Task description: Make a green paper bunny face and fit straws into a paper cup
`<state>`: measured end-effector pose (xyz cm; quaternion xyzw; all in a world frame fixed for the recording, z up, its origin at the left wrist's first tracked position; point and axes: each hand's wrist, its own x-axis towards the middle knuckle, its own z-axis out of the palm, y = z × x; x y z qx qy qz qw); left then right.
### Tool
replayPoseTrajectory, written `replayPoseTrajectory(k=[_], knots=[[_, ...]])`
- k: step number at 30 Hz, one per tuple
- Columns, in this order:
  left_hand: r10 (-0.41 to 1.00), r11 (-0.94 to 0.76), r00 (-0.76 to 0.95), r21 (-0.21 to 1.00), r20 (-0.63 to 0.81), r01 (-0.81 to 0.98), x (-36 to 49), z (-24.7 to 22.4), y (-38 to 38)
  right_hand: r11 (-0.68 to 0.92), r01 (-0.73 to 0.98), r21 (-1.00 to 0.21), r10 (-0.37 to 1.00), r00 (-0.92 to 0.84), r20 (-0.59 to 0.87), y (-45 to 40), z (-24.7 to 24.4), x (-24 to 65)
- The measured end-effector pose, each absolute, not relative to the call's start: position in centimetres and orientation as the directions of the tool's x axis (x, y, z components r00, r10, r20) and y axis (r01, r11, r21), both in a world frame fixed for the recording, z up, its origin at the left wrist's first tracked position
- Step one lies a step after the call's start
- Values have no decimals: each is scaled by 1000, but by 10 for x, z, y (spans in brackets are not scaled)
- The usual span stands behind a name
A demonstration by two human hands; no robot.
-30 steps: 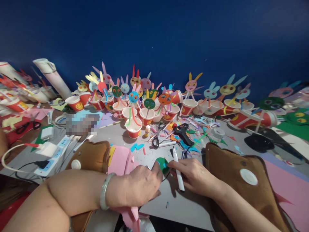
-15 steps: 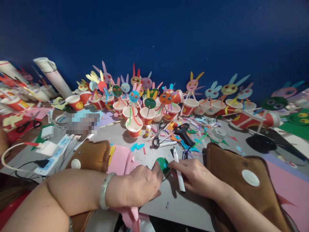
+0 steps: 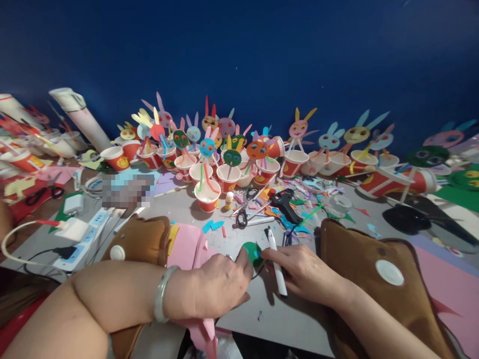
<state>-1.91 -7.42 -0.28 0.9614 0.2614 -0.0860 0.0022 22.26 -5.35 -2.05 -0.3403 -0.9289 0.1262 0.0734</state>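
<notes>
A small green paper disc (image 3: 251, 253) with light-blue spots is between my two hands, above the grey table. My left hand (image 3: 219, 281), a bangle on its wrist, pinches the disc's left edge, with its fingers curled under. The thumb and forefinger of my right hand (image 3: 299, 271) meet the disc's right edge. Tucked in that same hand is a white marker pen (image 3: 276, 264), its dark end pointing away from me. The right hand's other fingers are partly hidden.
Paper cups (image 3: 207, 195) with paper rabbit heads line the blue wall. Scissors (image 3: 245, 209), a black glue gun (image 3: 286, 204) and coloured scraps lie ahead. Brown cushions (image 3: 359, 269) flank my hands. A power strip (image 3: 84, 239) with cables is at left, beside pink paper (image 3: 185, 247).
Both hands keep their hold with hardly any movement. The whole view has shifted very slightly.
</notes>
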Motion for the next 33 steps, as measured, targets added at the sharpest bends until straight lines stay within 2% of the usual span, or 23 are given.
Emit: replayPoseTrajectory(k=[14,25,33], knots=[[503,-859,842,-2,-194,512,-20,-1,-73,743,604,-289,645,-762,67,-54,-19,221],[507,-862,856,-31,-102,506,-21,-6,-74,748,605,-274,637,-770,39,-52,-23,223],[515,-857,848,-49,-122,513,-21,-7,-75,755,594,-279,629,-776,48,-53,-23,223]])
